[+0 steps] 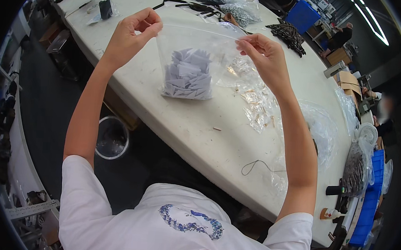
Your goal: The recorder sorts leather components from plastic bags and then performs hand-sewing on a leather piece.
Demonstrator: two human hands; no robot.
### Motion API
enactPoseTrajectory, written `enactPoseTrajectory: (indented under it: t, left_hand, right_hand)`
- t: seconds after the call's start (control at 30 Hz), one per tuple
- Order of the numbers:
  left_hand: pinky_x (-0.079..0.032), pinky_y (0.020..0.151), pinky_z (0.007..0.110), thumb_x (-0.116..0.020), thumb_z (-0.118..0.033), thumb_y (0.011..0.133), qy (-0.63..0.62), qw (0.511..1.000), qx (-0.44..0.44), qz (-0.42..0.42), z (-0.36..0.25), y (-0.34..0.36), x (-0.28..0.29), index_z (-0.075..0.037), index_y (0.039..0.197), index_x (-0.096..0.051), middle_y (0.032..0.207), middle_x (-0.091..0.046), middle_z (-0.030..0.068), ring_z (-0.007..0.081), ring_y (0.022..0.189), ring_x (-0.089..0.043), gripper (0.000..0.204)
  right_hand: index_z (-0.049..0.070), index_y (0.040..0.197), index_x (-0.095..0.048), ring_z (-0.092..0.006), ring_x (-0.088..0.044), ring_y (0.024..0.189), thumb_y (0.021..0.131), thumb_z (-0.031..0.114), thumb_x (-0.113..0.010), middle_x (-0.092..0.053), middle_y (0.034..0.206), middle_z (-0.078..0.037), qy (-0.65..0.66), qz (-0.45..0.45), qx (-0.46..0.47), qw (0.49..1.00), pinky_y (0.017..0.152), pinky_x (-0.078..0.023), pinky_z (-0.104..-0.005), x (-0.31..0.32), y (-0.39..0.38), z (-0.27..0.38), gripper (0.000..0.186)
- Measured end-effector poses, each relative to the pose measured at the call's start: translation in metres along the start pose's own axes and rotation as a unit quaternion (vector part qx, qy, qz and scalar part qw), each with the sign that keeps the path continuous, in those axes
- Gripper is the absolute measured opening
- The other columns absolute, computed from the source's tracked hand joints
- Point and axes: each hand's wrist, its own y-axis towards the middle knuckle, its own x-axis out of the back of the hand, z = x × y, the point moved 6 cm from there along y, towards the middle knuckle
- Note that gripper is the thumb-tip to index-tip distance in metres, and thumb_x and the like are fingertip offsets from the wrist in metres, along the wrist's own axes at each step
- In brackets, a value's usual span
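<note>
A clear plastic bag (166, 53) hangs upright between my hands over the white table. Inside, at its bottom, lie many small pale grey-lilac pointed pieces (189, 75). My left hand (139, 33) pinches the bag's top left corner between thumb and fingers. At the top right corner, my right hand (261, 50) pinches the bag's edge the same way. The top edge is stretched nearly straight between them. Behind and right of the bag, small clear packets with gold-coloured pieces (253, 98) lie on the table.
The white table (163, 122) runs diagonally. Black straps (185, 4) and bagged grey items (240, 14) lie at its far side. A thin dark cord loop (255, 166) and clear plastic (319, 128) are nearer right. A glue bottle (331, 213) stands at right; a round bin (112, 137) is below left.
</note>
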Motion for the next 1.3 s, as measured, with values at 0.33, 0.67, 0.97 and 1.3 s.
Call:
enactPoseTrajectory:
  t: [0.33, 0.67, 0.97, 1.3]
  left_hand:
    - [-0.05, 0.072, 0.035, -0.063, -0.021, 0.091, 0.233, 0.954, -0.128, 0.138, -0.071, 0.026, -0.099, -0.007, 0.091, -0.069, 0.08, -0.07, 0.0082, 0.0247, 0.074, -0.066, 0.016]
    - [-0.049, 0.062, 0.035, -0.064, -0.02, 0.087, 0.232, 0.947, -0.139, 0.174, -0.085, 0.032, -0.121, -0.005, 0.091, -0.071, 0.071, -0.069, 0.0109, 0.0269, 0.063, -0.064, 0.016]
    - [-0.051, 0.065, 0.031, -0.067, -0.022, 0.087, 0.211, 0.955, -0.123, 0.168, -0.081, 0.029, -0.089, -0.004, 0.092, -0.075, 0.076, -0.072, 0.0125, 0.0251, 0.064, -0.065, 0.02]
    - [-0.051, 0.067, 0.027, -0.064, -0.019, 0.091, 0.208, 0.963, -0.031, 0.168, -0.048, 0.022, -0.042, -0.002, 0.095, -0.075, 0.08, -0.073, 0.0071, 0.0114, 0.07, -0.064, 0.021]
  right_hand:
    - [-0.002, 0.095, -0.068, -0.0154, -0.07, 0.077, 0.091, 0.009, -0.066, -0.073, 0.083, -0.01, -0.079, -0.046, 0.123, 0.988, 0.072, -0.055, -0.0281, -0.008, -0.017, 0.028, 0.012]
    - [-0.002, 0.092, -0.066, -0.0101, -0.068, 0.076, 0.09, 0.009, -0.066, -0.071, 0.078, -0.008, -0.018, -0.079, 0.02, 0.997, 0.07, -0.054, -0.0251, 0.004, -0.03, 0.014, 0.011]
    - [0.001, 0.083, -0.063, -0.0081, -0.061, 0.068, 0.085, 0.008, -0.068, -0.066, 0.073, -0.003, -0.01, -0.128, 0.029, 0.991, 0.066, -0.051, -0.0237, 0.008, -0.035, 0.017, 0.009]
    - [0.002, 0.083, -0.062, -0.0067, -0.059, 0.068, 0.085, 0.007, -0.067, -0.065, 0.072, -0.002, 0.001, -0.136, 0.013, 0.991, 0.066, -0.05, -0.0226, 0.011, -0.034, 0.008, 0.008]
